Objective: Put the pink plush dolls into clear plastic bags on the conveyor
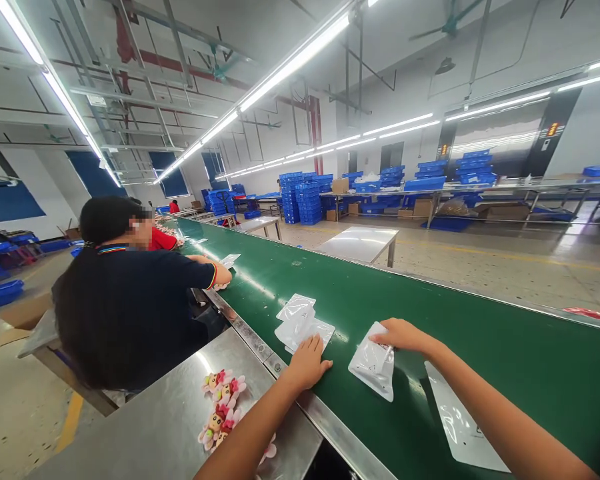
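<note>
My left hand [307, 363] lies flat with fingers together on the near edge of the green conveyor belt [480, 347], touching a stack of clear plastic bags [303, 328]. My right hand [397, 335] rests on the top of another clear plastic bag [373, 367] lying on the belt, its fingers curled over the bag's edge. A further clear bag [460, 427] lies on the belt under my right forearm. Several small pink plush dolls [220, 407] sit on the steel table [145, 433] beside my left arm.
A person in a dark shirt [125, 307] sits to my left at the same belt, a hand on a bag. More workers sit further along. Steel tables [363, 243] stand across the belt; stacks of blue crates [300, 197] line the far wall.
</note>
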The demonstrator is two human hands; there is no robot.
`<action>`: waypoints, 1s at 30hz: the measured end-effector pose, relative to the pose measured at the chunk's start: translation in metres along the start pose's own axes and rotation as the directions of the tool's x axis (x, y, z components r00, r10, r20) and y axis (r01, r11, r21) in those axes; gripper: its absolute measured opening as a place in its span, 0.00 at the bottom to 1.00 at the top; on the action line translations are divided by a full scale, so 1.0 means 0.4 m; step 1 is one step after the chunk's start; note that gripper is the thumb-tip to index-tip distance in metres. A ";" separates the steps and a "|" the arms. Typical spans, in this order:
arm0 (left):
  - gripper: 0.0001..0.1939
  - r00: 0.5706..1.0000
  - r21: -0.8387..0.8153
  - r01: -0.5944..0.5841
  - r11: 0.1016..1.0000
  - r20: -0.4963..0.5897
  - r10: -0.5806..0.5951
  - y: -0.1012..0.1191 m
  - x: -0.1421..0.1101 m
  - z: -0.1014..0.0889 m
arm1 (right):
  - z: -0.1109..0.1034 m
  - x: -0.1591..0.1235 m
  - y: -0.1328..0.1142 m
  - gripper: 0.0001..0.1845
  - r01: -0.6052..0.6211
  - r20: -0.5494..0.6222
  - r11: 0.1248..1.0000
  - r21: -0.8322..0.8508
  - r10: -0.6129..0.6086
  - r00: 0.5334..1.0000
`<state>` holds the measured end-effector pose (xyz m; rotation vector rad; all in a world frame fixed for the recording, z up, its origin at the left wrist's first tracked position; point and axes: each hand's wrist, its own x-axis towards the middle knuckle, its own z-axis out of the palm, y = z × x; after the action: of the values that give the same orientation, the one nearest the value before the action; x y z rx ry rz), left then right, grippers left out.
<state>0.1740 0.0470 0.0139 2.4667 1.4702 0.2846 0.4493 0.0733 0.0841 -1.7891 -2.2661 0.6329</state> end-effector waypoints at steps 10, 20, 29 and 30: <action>0.18 0.985 -0.117 -0.171 0.978 -0.041 0.167 0.022 -0.055 -0.047 | 0.210 0.009 -0.167 0.43 0.495 -0.002 0.854 -0.160 -0.502 0.865; 0.23 0.984 -0.752 0.009 0.659 -0.110 -0.139 -0.087 -0.180 -0.192 | 0.304 -0.053 -0.278 0.17 0.489 -0.143 0.870 -0.068 -0.493 0.858; 0.22 0.969 -0.875 0.086 0.476 -0.038 -0.243 -0.058 -0.276 -0.221 | 0.133 -0.082 -0.444 0.23 0.504 -0.158 0.766 0.399 -0.485 0.860; 0.22 0.952 -0.862 0.097 0.497 -0.065 -0.300 -0.062 -0.288 -0.236 | 0.130 -0.076 -0.462 0.22 0.535 -0.211 0.761 0.367 -0.492 0.845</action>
<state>0.0716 -0.0320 0.0914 1.4564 1.2127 0.9840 0.2736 -0.0009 0.1220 -0.9155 -2.1933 0.8037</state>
